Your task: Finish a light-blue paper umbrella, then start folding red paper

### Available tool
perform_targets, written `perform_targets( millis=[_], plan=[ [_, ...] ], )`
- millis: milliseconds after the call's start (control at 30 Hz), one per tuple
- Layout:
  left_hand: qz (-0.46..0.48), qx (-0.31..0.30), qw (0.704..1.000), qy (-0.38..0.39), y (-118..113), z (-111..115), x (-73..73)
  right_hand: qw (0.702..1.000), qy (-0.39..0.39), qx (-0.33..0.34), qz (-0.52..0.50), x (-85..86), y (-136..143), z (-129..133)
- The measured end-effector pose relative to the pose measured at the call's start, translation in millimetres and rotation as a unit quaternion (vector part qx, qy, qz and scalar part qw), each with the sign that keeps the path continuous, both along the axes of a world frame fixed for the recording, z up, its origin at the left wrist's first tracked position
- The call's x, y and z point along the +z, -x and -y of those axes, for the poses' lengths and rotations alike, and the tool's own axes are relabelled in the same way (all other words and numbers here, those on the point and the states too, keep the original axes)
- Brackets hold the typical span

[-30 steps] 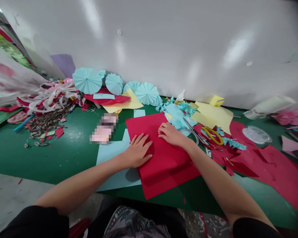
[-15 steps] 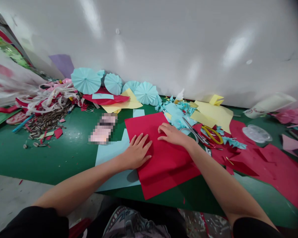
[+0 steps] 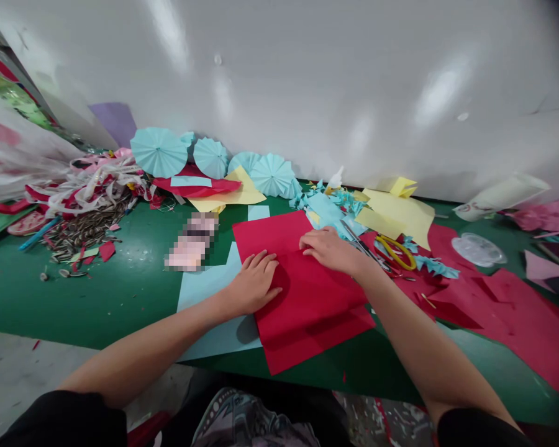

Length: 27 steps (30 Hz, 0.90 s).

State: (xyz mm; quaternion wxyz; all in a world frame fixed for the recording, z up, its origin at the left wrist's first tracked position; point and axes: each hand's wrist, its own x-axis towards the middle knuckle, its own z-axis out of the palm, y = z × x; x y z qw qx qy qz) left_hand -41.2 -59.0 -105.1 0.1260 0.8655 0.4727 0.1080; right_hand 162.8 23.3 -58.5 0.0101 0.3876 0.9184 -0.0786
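A large red sheet of paper (image 3: 302, 304) lies before me, tilted, over a light blue sheet (image 3: 209, 335). A raised bend crosses its lower part, and a loose edge of red paper shows under my right hand. My left hand (image 3: 254, 282) rests on the left side of the red sheet with its fingers stretched out. My right hand (image 3: 330, 251) is higher up on the sheet, its fingers bent together at that edge; the thumb is partly hidden. Just right of this hand lie metal scissors (image 3: 354, 236) and scissors with yellow handles (image 3: 400, 253).
Pleated light blue paper rosettes (image 3: 158, 152) stand along the wall. A pixelated pink item (image 3: 193, 242) lies left of the sheets. Ribbons (image 3: 93, 186) and small metal pieces (image 3: 81, 230) are heaped at left. Red paper scraps (image 3: 503, 316) cover the green table's (image 3: 135, 310) right side.
My right hand has shifted slightly and its fingers have closed onto the red paper, where an edge now stands out. My left hand stays nearly in place. The view has moved slightly.
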Motion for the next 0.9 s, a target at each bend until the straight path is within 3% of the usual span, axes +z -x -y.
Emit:
perform_targets(
  millis=[133,267,433,533,600,667,767,833,900],
  plan=[
    [0.119,0.056,0.991,0.011,1.6,-3.8,7.2,0.99,-0.135,0.042,0.018,30.5,8.2,24.7],
    [0.203,0.051,0.975,0.073,3.9,-2.8,16.4,0.958,-0.266,0.1,0.025,50.0,17.8,50.0],
    [0.248,0.001,0.959,0.138,2.5,-0.6,22.4,0.911,-0.381,0.161,-0.009,50.9,26.8,66.6],
    [0.301,0.0,0.942,0.15,0.9,0.1,20.6,0.893,-0.421,0.153,-0.052,46.4,30.3,69.1],
    [0.343,0.029,0.924,0.169,0.2,0.4,18.8,0.896,-0.424,0.099,-0.091,43.8,31.0,68.3],
    [0.407,0.067,0.886,0.213,-0.6,0.6,17.8,0.899,-0.412,0.019,-0.149,42.3,29.4,66.1],
    [0.531,0.111,0.787,0.296,-2.7,0.9,18.3,0.894,-0.351,-0.077,-0.266,39.9,22.2,62.1],
    [0.592,0.13,0.724,0.329,-4.8,1.5,19.3,0.896,-0.257,-0.119,-0.342,36.1,15.7,61.1],
    [0.621,0.147,0.69,0.341,-7.3,2.5,19.9,0.889,-0.111,-0.17,-0.411,29.6,10.0,62.8]
  ],
)
